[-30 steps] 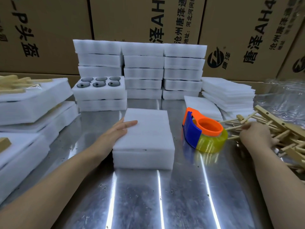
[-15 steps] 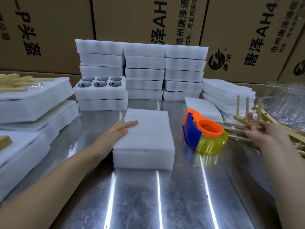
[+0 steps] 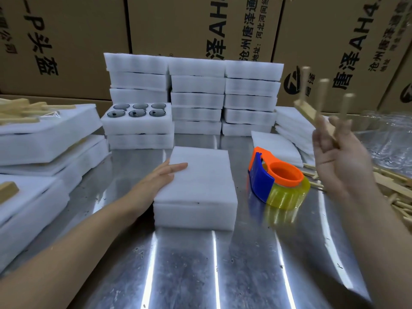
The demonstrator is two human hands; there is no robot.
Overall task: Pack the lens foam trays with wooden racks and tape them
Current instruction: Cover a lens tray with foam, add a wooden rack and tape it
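Note:
A closed white foam tray pack lies in the middle of the steel table. My left hand rests flat against its left edge, fingers on top. My right hand is raised at the right, holding a wooden rack with upright pegs above the table; the rack is blurred. A tape dispenser, orange and blue with a yellow tape roll, sits between the pack and my right hand. One open foam tray at the back shows several dark lenses.
Stacks of foam trays stand at the back before cardboard boxes. Packed trays are piled at the left. Thin foam sheets, loose wooden racks and clear plastic bags lie at the right.
My right hand has lifted a wooden rack out of the pile at the right and raised it higher. My left hand has stayed on the foam pack.

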